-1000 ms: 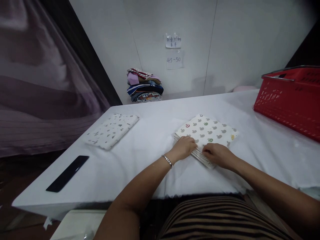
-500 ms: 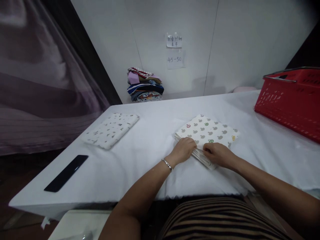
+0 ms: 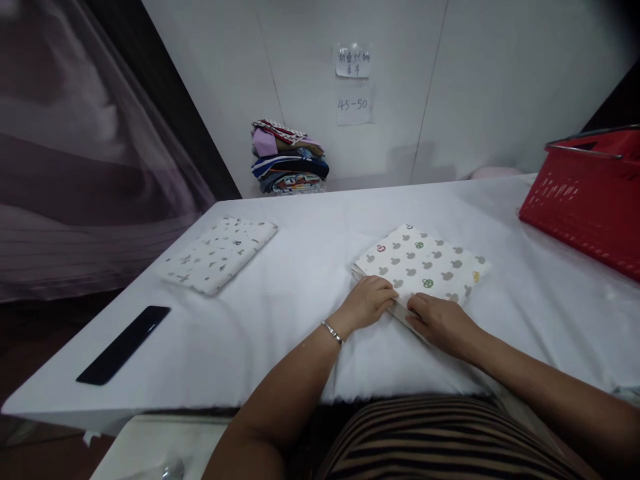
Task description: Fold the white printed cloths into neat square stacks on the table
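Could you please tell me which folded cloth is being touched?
The mushroom-print cloth: the left hand and right hand touch its near edge; the other folded cloth lies apart, farther left.

The left arm [image 3: 287,377], bent at the elbow, and the straighter right arm [image 3: 530,373] converge at the folded cloth's [image 3: 425,260] near edge. There the left hand [image 3: 369,301] lies back upward, fingers [image 3: 388,288] bent over. Just beside it, the right hand [image 3: 443,325] is curled, thumb and forefinger pinching the cloth's same edge.
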Demonstrator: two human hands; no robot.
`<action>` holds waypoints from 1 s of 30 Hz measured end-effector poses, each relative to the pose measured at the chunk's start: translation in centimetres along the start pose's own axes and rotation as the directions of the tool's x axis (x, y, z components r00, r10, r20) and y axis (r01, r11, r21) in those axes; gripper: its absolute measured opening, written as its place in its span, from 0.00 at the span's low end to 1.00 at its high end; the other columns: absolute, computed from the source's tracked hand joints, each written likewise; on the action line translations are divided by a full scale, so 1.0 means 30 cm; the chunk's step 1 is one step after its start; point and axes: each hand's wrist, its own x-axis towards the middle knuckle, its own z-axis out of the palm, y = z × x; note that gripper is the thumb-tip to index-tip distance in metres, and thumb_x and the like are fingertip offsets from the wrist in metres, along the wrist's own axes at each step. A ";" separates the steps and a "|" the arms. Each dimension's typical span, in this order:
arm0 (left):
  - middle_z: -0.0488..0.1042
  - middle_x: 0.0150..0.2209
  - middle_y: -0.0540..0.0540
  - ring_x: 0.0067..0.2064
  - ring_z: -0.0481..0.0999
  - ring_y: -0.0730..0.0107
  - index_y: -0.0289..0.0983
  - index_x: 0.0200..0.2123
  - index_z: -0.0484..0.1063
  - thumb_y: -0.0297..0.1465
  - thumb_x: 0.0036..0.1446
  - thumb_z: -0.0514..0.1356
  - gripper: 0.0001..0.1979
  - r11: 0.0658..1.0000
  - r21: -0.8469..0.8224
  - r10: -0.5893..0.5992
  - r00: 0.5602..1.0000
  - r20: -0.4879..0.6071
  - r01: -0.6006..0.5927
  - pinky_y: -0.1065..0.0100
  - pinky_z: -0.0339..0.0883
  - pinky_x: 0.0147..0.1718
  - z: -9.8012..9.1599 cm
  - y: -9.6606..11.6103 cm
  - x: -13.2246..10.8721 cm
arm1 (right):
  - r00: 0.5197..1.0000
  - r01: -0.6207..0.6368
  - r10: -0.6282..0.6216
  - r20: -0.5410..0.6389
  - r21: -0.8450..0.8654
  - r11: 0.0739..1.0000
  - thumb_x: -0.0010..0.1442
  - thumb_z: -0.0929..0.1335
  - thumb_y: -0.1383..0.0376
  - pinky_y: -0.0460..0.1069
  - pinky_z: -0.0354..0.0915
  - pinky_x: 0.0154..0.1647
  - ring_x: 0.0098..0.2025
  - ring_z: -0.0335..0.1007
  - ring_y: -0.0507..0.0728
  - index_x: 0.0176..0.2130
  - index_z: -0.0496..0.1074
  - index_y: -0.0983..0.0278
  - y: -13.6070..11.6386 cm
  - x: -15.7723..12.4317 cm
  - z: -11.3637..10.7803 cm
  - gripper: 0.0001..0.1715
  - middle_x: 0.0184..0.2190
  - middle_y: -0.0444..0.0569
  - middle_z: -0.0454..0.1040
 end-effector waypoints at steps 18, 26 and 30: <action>0.73 0.39 0.45 0.43 0.69 0.67 0.37 0.38 0.73 0.33 0.61 0.53 0.10 0.995 -0.095 -0.020 0.997 -0.071 0.013 0.63 0.62 0.45 0.001 -0.009 0.003 | 0.941 0.118 -0.168 -0.293 -0.181 0.976 0.61 0.60 0.70 0.48 0.47 0.25 0.25 0.58 0.53 0.27 0.64 0.63 -0.025 -0.026 0.096 0.11 0.25 0.46 0.64; 0.72 0.34 0.45 0.40 0.69 0.67 0.37 0.30 0.72 0.33 0.61 0.53 0.11 0.997 -0.043 -0.061 0.991 -0.122 0.056 0.63 0.63 0.42 0.014 0.008 0.008 | 0.913 0.133 -0.171 -0.372 -0.125 0.983 0.61 0.60 0.71 0.49 0.50 0.28 0.27 0.58 0.53 0.27 0.65 0.64 -0.026 -0.035 0.113 0.12 0.25 0.46 0.65; 0.71 0.32 0.46 0.37 0.68 0.68 0.36 0.27 0.70 0.31 0.60 0.54 0.11 0.994 -0.045 -0.105 0.974 -0.203 0.098 0.64 0.64 0.40 0.017 0.031 0.028 | 0.890 0.148 -0.173 -0.422 -0.092 0.985 0.62 0.59 0.71 0.49 0.52 0.28 0.28 0.58 0.53 0.27 0.66 0.64 -0.021 -0.036 0.129 0.13 0.25 0.47 0.65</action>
